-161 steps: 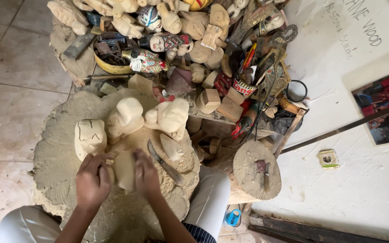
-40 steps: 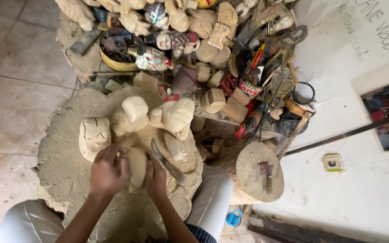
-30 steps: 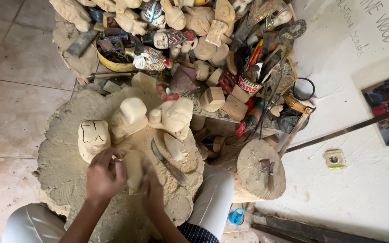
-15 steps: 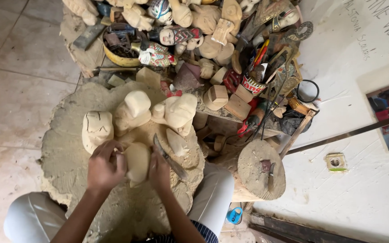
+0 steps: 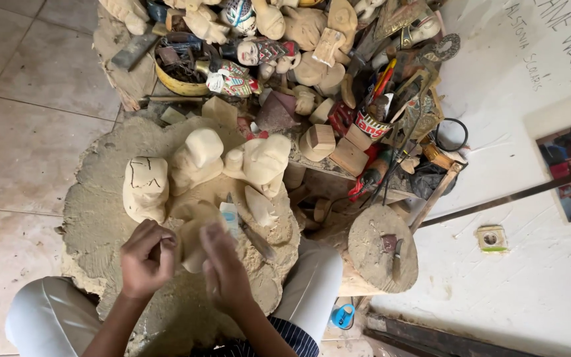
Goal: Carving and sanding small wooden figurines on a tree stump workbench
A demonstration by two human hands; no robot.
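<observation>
**Pale wood carving held between two hands over a dusty stump**

Pale, unpainted wood fills the view from above. Beyond the left edge of the stump (image 5: 100, 218), the sawdust-caked block that serves as the surface, lies bare tiled floor (image 5: 21, 132). Near the stump's left edge stands a blank carved head with pencil lines (image 5: 144, 188).

Just right of it, the left hand (image 5: 146, 259) is curled in a closed grip; what it pinches cannot be made out. It presses against the small wooden piece (image 5: 191, 237), which sits above the middle of the stump, close to the person's lap. The right hand (image 5: 224, 274) lies against the piece's other side, fingers fairly straight, steadying it rather than clenching it.

Further right, a chisel (image 5: 249, 231) lies on the stump, touching nothing held. Behind it stand two rough, rounded figures (image 5: 232, 162). Past the stump's right edge are a heap of painted carvings (image 5: 245, 63), a can of tools (image 5: 370, 122) and a smaller round block (image 5: 381, 248).

Risk, as a judgement: the piece rests only between the two hands, so a slip could send it rolling off the stump or bring fingers against the nearby chisel's edge.
</observation>
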